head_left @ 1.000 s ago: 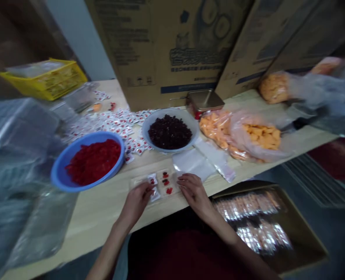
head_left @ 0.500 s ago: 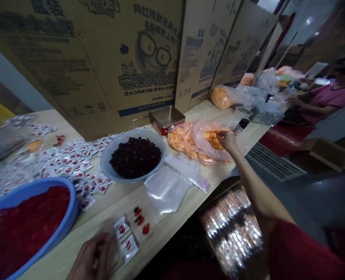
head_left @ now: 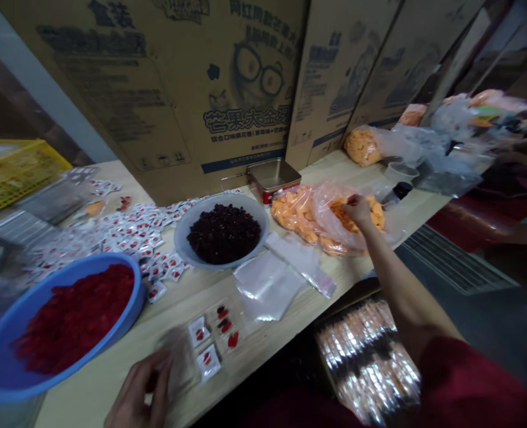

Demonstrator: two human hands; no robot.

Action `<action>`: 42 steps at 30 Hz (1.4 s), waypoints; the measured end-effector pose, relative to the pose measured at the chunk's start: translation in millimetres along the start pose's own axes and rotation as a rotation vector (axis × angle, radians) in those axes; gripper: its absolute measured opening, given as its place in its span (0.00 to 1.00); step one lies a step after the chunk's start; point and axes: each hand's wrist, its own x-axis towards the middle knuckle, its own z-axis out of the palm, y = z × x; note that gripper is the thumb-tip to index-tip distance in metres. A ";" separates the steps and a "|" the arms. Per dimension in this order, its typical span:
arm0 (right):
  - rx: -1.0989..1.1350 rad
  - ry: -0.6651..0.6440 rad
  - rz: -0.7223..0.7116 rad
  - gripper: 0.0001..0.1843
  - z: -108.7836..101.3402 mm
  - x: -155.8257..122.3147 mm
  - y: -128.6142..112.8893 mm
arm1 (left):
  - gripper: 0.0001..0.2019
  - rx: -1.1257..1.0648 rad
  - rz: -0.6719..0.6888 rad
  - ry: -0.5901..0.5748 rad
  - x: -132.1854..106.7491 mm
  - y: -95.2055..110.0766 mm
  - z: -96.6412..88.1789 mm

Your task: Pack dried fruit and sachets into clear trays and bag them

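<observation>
My right hand reaches into a clear plastic bag of orange pieces, its fingers curled down among them; what they hold is hidden. My left hand rests at the table's near edge, fingers bent, touching the left end of a clear compartment tray. The tray holds a few red and dark pieces and small white packets.
A blue bowl of red pieces sits at the left, a pale bowl of dark pieces in the middle. Loose white packets, clear bags, a metal tin, cardboard boxes behind. A box of filled trays stands below.
My right hand left the tray and went out to the orange bag, then pushed further in. My left hand stayed beside the tray. The view swung right.
</observation>
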 end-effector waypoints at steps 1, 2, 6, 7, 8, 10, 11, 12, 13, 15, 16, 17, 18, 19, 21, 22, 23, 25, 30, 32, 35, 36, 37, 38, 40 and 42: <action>0.017 0.004 0.039 0.21 -15.0 -11.3 -4.0 | 0.13 -0.021 -0.001 0.022 -1.3 6.0 -0.1; 0.049 0.001 0.058 0.20 -27.9 -26.7 -10.2 | 0.13 -0.049 -0.002 0.040 -2.8 14.3 -0.2; 0.384 -0.105 0.089 0.19 -38.9 -125.6 -60.2 | 0.10 -0.262 0.011 -0.003 -3.2 55.0 -1.5; 0.491 -0.173 0.134 0.20 -30.8 -157.9 -79.9 | 0.11 -0.325 0.029 -0.028 -1.4 62.3 -2.7; 0.582 -0.288 0.212 0.21 -19.4 -192.0 -102.1 | 0.12 -0.383 0.064 -0.059 0.5 67.3 -4.4; 0.756 -0.670 0.338 0.18 9.5 -261.2 -149.9 | 0.17 -0.425 0.130 -0.115 1.5 70.1 -10.3; 0.832 -0.872 0.373 0.18 25.6 -293.3 -172.7 | 0.19 -0.418 0.158 -0.135 -0.3 68.2 -14.2; 0.906 -1.022 0.385 0.18 41.8 -321.9 -192.9 | 0.21 -0.396 0.174 -0.149 -3.5 64.5 -18.3; 0.968 -1.122 0.388 0.18 57.5 -346.0 -209.1 | 0.20 -0.366 0.173 -0.158 -8.0 59.0 -22.3; 0.988 -1.256 0.342 0.16 83.7 -378.9 -227.4 | 0.17 -0.300 0.131 -0.163 -18.7 44.1 -28.3; 0.949 -1.283 0.293 0.14 93.0 -388.0 -229.6 | 0.15 -0.262 0.108 -0.160 -23.8 35.7 -29.8; 0.887 -1.285 0.232 0.14 99.2 -392.9 -228.1 | 0.13 -0.217 0.090 -0.157 -28.2 27.4 -30.0; 0.820 -1.263 0.159 0.14 102.4 -394.2 -223.8 | 0.12 -0.165 0.081 -0.158 -31.7 19.9 -29.1; 0.758 -1.222 0.079 0.16 102.8 -392.7 -217.7 | 0.12 -0.106 0.084 -0.164 -33.9 13.4 -27.4; 0.657 -1.126 -0.108 0.19 97.9 -384.2 -204.0 | 0.12 0.013 0.104 -0.199 -34.8 4.3 -22.4; 0.615 -1.093 -0.215 0.18 94.1 -379.0 -197.8 | 0.12 0.061 0.113 -0.220 -33.7 1.5 -19.8; 0.569 -1.080 -0.321 0.16 90.3 -374.2 -192.7 | 0.13 0.099 0.120 -0.236 -31.8 -0.6 -17.5; 0.474 -1.092 -0.498 0.11 85.4 -368.0 -185.3 | 0.14 0.146 0.128 -0.256 -26.6 -3.2 -14.6; 0.360 -1.089 -0.667 0.06 95.1 -375.1 -176.7 | 0.14 0.189 0.140 -0.284 -17.4 -2.2 -16.2; 0.351 -1.060 -0.682 0.05 103.4 -381.1 -175.5 | 0.14 0.205 0.130 -0.269 -16.8 1.8 -17.8; 0.341 -1.022 -0.678 0.05 111.2 -389.3 -177.7 | 0.11 0.271 0.124 -0.270 -15.2 6.0 -17.6; 0.336 -1.011 -0.672 0.06 110.5 -391.2 -179.7 | 0.10 0.297 0.128 -0.288 -14.3 5.5 -16.7; 0.333 -0.997 -0.663 0.06 107.3 -391.8 -182.2 | 0.09 0.320 0.135 -0.307 -13.5 3.8 -15.6; 0.337 -0.980 -0.654 0.07 101.3 -390.6 -185.0 | 0.10 0.336 0.143 -0.319 -13.0 1.2 -14.2; 0.365 -0.925 -0.628 0.09 81.9 -379.9 -189.8 | 0.11 0.337 0.179 -0.306 -12.6 -6.5 -10.8; 0.382 -0.820 -0.583 0.12 55.8 -354.4 -190.4 | 0.12 0.296 0.251 -0.243 -11.4 -16.0 -6.3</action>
